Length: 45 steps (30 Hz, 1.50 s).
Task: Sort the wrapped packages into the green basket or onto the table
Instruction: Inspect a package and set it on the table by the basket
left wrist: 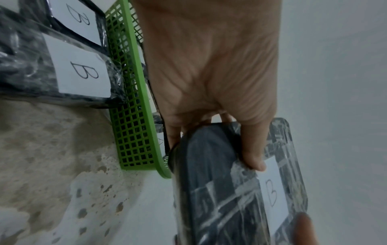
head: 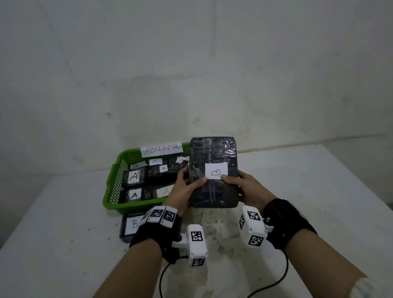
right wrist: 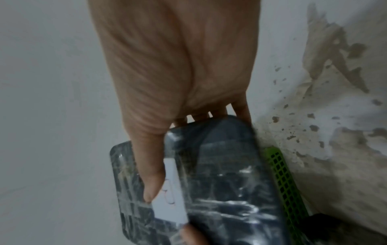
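Note:
A large black wrapped package (head: 211, 161) with a white label marked B stands tilted up above the table, in front of the green basket (head: 113, 179). My left hand (head: 184, 185) grips its left edge, thumb on the front by the label. My right hand (head: 243, 184) grips the right edge the same way. The left wrist view has the package (left wrist: 220, 190) under my thumb (left wrist: 253, 159); the right wrist view has the package (right wrist: 220, 182) under my thumb (right wrist: 150, 185). The basket holds several black packages labelled A (head: 134, 177).
The basket carries a paper sign reading ABNORMAL (head: 162, 148). A black package labelled B (head: 131, 227) lies on the white table (head: 324, 197) in front of the basket; the left wrist view shows two such B packages (left wrist: 79, 71) there. Stains mark the table's middle.

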### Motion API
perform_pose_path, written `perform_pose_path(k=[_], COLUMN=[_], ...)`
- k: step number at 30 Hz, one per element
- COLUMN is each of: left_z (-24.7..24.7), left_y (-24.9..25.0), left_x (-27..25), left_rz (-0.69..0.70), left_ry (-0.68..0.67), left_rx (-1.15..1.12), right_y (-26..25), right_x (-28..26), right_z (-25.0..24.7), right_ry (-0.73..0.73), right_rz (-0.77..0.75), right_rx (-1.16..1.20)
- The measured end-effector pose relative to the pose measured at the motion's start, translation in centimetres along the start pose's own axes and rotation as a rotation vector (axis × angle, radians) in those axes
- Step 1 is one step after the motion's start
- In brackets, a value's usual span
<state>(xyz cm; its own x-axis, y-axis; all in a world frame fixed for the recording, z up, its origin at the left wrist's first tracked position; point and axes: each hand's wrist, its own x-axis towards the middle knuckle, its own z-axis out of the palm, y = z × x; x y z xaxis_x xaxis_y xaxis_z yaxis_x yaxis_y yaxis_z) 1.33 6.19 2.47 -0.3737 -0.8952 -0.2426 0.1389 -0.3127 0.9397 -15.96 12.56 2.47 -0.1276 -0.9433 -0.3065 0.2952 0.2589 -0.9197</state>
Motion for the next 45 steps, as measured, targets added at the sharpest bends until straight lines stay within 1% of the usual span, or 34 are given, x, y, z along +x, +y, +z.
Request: perform_pose_path(k=[2,5,8,13,16,19,22,24,27,30,32,35,38,40,42,45], left_z=[0.1,0.0,-0.3,0.1,0.4,0.3,0.2,0.4,0.7,1.0,1.3,1.5,1.6,1.7,1.7,1.6], left_y=[0.2,0.4,0.3,0.3,0.5,0.7,0.6,0.7,1.2,1.7,1.8,1.9,1.9,1.9,2.0,2.0], left_x=[0.0,0.2,0.4,0.5,0.6,0.5,0.6,0.6,0.6,0.6,0.5,0.3,0.2,0.2,0.1,-0.1], left_rz=[0.004,0.019,0.002,-0.017,-0.003,-0.017,-0.028,-0.036,-0.039,-0.034,-0.026,-0.036,-0.032,-0.022,-0.021,-0.039], left_ry=[0.012,0.022,0.0,0.01,0.045,0.028,0.02,0.024,0.036,-0.003,-0.026,-0.023,-0.011,-0.01,-0.012,-0.048], left_rx=[-0.025,0.005,0.03,0.039,0.029,0.055,0.092,0.066,0.015,-0.007,0.013,0.051,0.084,0.09,0.081,0.044], right_y=[-0.1,0.0,-0.3,-0.9,-1.0,-1.6,-2.4,-2.8,-3.0,-3.0,-3.2,-3.4,-3.2,-2.8,-2.6,-2.6], right_x=[-0.1,-0.2,-0.3,-0.2,-0.3,-0.5,-0.4,-0.2,-0.3,-0.3,-0.3,0.0,-0.1,-0.2,-0.3,-0.1], right_z=[0.1,0.1,0.2,0.4,0.5,0.2,-0.2,-0.4,-0.3,0.0,0.3,0.6,0.8,1.1,1.3,1.2], right_ry=[0.007,-0.018,-0.034,0.016,0.004,-0.037,-0.03,-0.031,-0.045,-0.052,-0.027,0.004,-0.006,-0.018,-0.002,-0.002], right_rz=[0.003,0.021,0.039,0.048,0.071,0.091,0.086,0.076,0.106,0.128,0.112,0.081,0.068,0.032,0.001,-0.039], right_rx=[-0.014,-0.039,-0.048,-0.042,-0.081,-0.091,-0.094,-0.13,-0.152,-0.126,-0.137,-0.191,-0.236,-0.289,-0.278,-0.259])
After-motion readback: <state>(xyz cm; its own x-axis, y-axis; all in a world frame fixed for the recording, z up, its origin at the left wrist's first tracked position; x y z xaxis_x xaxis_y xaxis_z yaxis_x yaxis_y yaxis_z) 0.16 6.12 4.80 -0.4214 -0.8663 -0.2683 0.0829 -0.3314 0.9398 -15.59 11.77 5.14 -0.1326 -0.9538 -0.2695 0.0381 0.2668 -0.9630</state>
